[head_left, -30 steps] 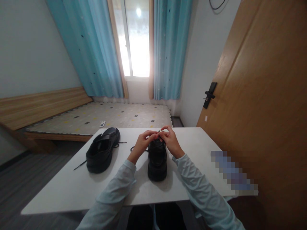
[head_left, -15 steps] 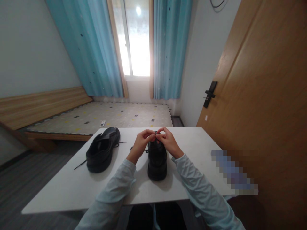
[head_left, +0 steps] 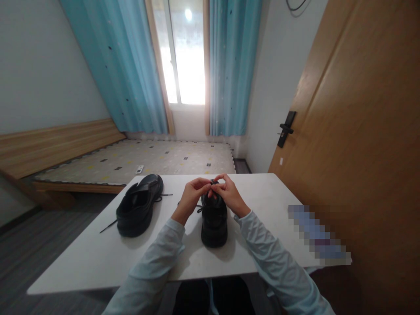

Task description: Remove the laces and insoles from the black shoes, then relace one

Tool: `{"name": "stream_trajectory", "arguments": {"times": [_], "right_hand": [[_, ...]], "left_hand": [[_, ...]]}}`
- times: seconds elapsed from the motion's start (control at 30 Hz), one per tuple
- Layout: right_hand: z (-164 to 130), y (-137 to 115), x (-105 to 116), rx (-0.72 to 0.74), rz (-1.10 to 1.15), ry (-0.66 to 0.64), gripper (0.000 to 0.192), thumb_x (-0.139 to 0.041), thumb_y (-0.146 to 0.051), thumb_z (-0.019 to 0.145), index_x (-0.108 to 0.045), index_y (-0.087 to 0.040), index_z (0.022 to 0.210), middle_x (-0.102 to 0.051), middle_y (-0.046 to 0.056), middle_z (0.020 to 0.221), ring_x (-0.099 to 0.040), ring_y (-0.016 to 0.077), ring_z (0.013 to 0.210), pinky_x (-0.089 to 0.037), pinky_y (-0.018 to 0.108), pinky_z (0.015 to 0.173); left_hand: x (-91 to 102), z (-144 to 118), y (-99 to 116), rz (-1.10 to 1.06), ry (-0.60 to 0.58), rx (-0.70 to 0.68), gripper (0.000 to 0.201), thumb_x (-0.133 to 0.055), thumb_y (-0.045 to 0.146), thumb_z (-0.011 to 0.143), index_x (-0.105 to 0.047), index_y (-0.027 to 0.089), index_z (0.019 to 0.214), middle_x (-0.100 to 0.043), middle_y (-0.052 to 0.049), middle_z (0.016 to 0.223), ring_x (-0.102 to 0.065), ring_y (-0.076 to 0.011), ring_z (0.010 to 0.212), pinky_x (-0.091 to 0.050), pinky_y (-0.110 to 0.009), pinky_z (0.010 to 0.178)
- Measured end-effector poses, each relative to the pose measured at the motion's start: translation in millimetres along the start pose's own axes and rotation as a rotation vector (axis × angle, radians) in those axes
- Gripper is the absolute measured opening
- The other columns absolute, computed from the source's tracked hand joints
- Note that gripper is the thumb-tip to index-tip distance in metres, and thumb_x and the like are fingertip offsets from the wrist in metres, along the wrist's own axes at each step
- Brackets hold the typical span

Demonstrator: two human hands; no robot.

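A black lace-up shoe [head_left: 214,225] stands on the white table [head_left: 272,218] in front of me, its heel towards me. Over its lacing, my left hand [head_left: 194,197] and my right hand [head_left: 229,194] meet with their fingertips nearly touching. Both are closed in a pinch on the shoelace [head_left: 199,209], whose loose part shows at the shoe's left side; the pinched bit is mostly hidden by the fingers. To the left sits a second black shoe [head_left: 139,208], untouched, with loose lace ends sticking out on both sides.
A blurred-out bluish item [head_left: 315,232] lies at the table's right edge. Past the table is a bed [head_left: 157,155] with a small white object [head_left: 140,169] on it. A wooden door [head_left: 354,131] stands close on the right.
My hands stay at the shoe's lacing with only slight finger movement. The whole view has shifted a little; both shoes stay in place.
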State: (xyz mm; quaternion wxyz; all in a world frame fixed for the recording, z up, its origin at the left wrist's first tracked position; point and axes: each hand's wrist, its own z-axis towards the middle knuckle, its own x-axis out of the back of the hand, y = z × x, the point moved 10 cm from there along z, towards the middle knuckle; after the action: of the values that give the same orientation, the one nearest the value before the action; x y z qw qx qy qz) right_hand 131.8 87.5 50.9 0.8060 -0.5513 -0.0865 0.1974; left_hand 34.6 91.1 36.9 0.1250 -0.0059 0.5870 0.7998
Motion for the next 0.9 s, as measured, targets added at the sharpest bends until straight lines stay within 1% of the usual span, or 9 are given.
{"name": "stream_trajectory", "arguments": {"times": [0.23,0.3,0.37,0.47,0.53,0.63,0.7,0.8,0.9], "right_hand": [[0,1,0,-0.012,0.004,0.004,0.038,-0.067,-0.043,0.075,-0.039,-0.023,0.091,-0.066,-0.005,0.058,-0.057,0.0117,0.05,-0.041,0.022,0.05],[-1,1,0,-0.015,0.006,0.011,0.039,-0.067,-0.044,0.074,-0.04,-0.023,0.091,-0.066,-0.004,0.058,-0.059,0.0126,0.051,-0.041,0.021,0.049],[-1,0,0,-0.013,-0.007,0.023,0.038,-0.068,-0.044,0.074,-0.041,-0.022,0.091,-0.066,-0.004,0.058,-0.055,0.0109,0.046,-0.036,0.019,0.045],[-1,-2,3,-0.011,-0.051,0.057,0.037,-0.069,-0.042,0.072,-0.045,-0.021,0.091,-0.062,-0.007,0.052,-0.042,0.0073,0.037,-0.027,0.017,0.039],[-1,-4,6,-0.011,-0.063,0.068,0.035,-0.07,-0.041,0.071,-0.048,-0.021,0.09,-0.06,-0.007,0.052,-0.041,0.007,0.037,-0.027,0.017,0.038],[0,-11,12,0.017,-0.061,0.047,0.035,-0.074,-0.035,0.066,-0.052,-0.021,0.09,-0.064,-0.004,0.064,-0.052,0.009,0.049,-0.038,0.019,0.045],[1,-17,17,0.064,-0.093,0.024,0.038,-0.078,-0.027,0.06,-0.056,-0.021,0.09,-0.062,-0.004,0.07,-0.059,0.0116,0.065,-0.046,0.023,0.06],[4,-18,30,0.08,-0.262,0.034,0.025,-0.072,-0.021,0.066,-0.062,-0.019,0.09,-0.061,-0.001,0.077,-0.06,0.0133,0.074,-0.048,0.026,0.068],[5,-19,45,0.125,-0.527,0.139,0.014,-0.066,-0.014,0.069,-0.067,-0.019,0.082,-0.059,0.002,0.08,-0.057,0.0133,0.071,-0.048,0.028,0.068]], "left_hand": [[-4.8,0,-5,0.063,-0.104,0.054,0.026,-0.069,0.038,0.074,-0.066,0.013,0.072,-0.058,-0.001,0.059,-0.055,-0.0116,0.058,-0.043,-0.023,0.056],[-6.1,0,-7,0.061,-0.123,0.067,0.027,-0.068,0.039,0.074,-0.066,0.013,0.074,-0.058,0.0,0.058,-0.053,-0.011,0.057,-0.041,-0.022,0.054],[-6.9,0,-6,0.056,-0.127,0.062,0.025,-0.068,0.038,0.074,-0.066,0.013,0.078,-0.057,0.0,0.059,-0.053,-0.0104,0.057,-0.04,-0.021,0.055],[-5.7,0,-2,0.07,-0.099,0.022,0.022,-0.068,0.035,0.074,-0.065,0.014,0.081,-0.058,0.002,0.059,-0.053,-0.0095,0.057,-0.04,-0.02,0.055],[-4.6,1,3,0.074,-0.076,-0.014,0.02,-0.067,0.033,0.075,-0.064,0.015,0.081,-0.059,0.002,0.062,-0.054,-0.0094,0.058,-0.042,-0.02,0.057],[2.2,1,11,-0.013,-0.007,-0.062,0.018,-0.063,0.033,0.078,-0.061,0.016,0.082,-0.065,-0.001,0.076,-0.061,-0.0126,0.071,-0.049,-0.024,0.067],[8.9,2,15,-0.111,0.045,-0.072,0.018,-0.06,0.034,0.079,-0.057,0.017,0.084,-0.066,-0.002,0.083,-0.064,-0.0152,0.08,-0.052,-0.03,0.075],[15.0,1,18,-0.145,0.085,-0.078,0.02,-0.06,0.036,0.08,-0.053,0.018,0.087,-0.066,-0.002,0.084,-0.066,-0.0165,0.08,-0.053,-0.036,0.078],[19.4,1,21,-0.081,0.121,-0.1,0.023,-0.06,0.038,0.08,-0.051,0.019,0.09,-0.067,-0.002,0.085,-0.066,-0.0168,0.079,-0.055,-0.038,0.077]]}}
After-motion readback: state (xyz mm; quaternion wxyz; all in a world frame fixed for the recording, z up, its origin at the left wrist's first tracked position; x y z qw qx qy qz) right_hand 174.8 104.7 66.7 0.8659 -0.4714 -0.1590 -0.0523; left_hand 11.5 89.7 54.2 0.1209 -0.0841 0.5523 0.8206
